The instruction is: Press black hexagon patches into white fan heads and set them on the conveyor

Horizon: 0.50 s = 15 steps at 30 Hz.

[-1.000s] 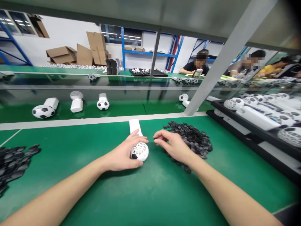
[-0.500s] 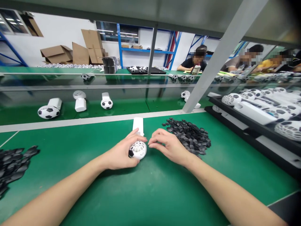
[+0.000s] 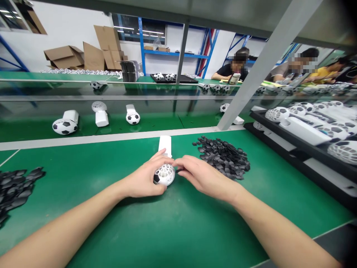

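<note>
Far left: black pile [image 3: 18, 188] on desk [image 3: 156, 230]. Past it, 3 units [image 3: 102, 118] on belt [image 3: 156, 124] behind. Mid-desk: left hand [image 3: 146, 178], grip clamped around ball [image 3: 164, 175], thumb on near side. Ball rests between hands, white handle [image 3: 165, 144] pointing away. Right hand [image 3: 199, 174] at ball's right edge, grip together on black piece [image 3: 179, 170]. Beyond it, 2nd black pile [image 3: 225, 158]. Far right: 2 stacked trays [image 3: 295, 144] of units.
</note>
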Each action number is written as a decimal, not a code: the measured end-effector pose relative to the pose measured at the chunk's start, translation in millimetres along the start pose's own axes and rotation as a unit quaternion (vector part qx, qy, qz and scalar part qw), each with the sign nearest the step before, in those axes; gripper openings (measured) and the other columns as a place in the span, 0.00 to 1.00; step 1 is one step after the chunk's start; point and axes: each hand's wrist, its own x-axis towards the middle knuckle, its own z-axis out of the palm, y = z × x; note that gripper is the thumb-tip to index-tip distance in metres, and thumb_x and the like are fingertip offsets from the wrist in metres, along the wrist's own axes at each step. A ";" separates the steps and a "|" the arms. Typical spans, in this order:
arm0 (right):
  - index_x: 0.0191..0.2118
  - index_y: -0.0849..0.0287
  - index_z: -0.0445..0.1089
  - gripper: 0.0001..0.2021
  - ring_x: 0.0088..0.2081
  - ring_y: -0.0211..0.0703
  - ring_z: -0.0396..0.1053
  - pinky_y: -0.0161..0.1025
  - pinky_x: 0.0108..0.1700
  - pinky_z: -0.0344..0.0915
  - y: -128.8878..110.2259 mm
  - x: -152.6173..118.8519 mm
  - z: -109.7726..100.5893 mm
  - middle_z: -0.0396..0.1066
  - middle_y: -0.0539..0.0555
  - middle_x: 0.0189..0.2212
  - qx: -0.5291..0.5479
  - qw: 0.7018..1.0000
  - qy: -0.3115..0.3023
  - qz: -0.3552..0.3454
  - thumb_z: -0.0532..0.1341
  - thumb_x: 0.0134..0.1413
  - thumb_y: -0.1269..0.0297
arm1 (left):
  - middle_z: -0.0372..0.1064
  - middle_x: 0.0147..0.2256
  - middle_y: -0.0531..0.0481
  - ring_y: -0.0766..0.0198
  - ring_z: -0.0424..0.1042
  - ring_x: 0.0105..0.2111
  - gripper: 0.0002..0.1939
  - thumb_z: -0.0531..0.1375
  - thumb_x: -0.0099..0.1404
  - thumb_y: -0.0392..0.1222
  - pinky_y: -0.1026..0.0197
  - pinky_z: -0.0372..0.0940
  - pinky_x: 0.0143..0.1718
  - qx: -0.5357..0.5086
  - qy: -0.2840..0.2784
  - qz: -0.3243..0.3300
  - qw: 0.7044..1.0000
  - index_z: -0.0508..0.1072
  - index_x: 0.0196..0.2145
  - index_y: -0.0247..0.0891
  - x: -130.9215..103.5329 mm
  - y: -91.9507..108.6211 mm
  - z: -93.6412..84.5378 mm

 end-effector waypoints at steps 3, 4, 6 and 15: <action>0.43 0.57 0.64 0.11 0.37 0.41 0.65 0.38 0.37 0.63 1.8 -1.4 -1.4 0.67 0.54 0.36 -0.021 1.000 0.016 0.007 0.50 0.58 0.72 | 0.54 0.56 0.52 0.58 0.33 0.62 0.32 0.54 0.48 0.28 0.47 0.41 0.60 -0.007 -0.005 -0.004 1.000 0.59 0.52 0.44 0.1 -0.5 -0.5; 0.41 0.57 0.65 0.09 0.36 0.40 0.65 0.37 0.37 0.63 1.8 -1.8 -1.5 0.67 0.54 0.35 -0.008 0.999 0.025 0.019 0.50 0.58 0.71 | 0.54 0.56 0.53 0.58 0.32 0.62 0.32 0.54 0.48 0.28 0.47 0.41 0.60 -0.011 -0.010 -0.007 1.000 0.60 0.52 0.44 0.0 -0.5 -0.8; 0.38 0.57 0.65 0.06 0.34 0.37 0.66 0.35 0.35 0.63 0.4 -2.6 -0.8 0.69 0.51 0.33 0.038 0.997 0.038 0.046 0.52 0.57 0.69 | 0.54 0.56 0.53 0.57 0.32 0.62 0.31 0.55 0.48 0.29 0.47 0.41 0.60 -0.017 -0.015 -0.013 1.000 0.60 0.51 0.44 -0.3 -0.4 -1.6; 0.31 0.58 0.68 0.03 0.30 0.33 0.65 0.32 0.35 0.61 -7.3 -0.4 15.4 0.69 0.48 0.28 0.165 0.984 0.041 0.051 0.57 0.52 0.72 | 0.55 0.56 0.51 0.57 0.33 0.62 0.28 0.63 0.51 0.38 0.50 0.42 0.60 -0.037 -0.013 -0.031 0.999 0.62 0.50 0.43 1.7 -4.6 -0.2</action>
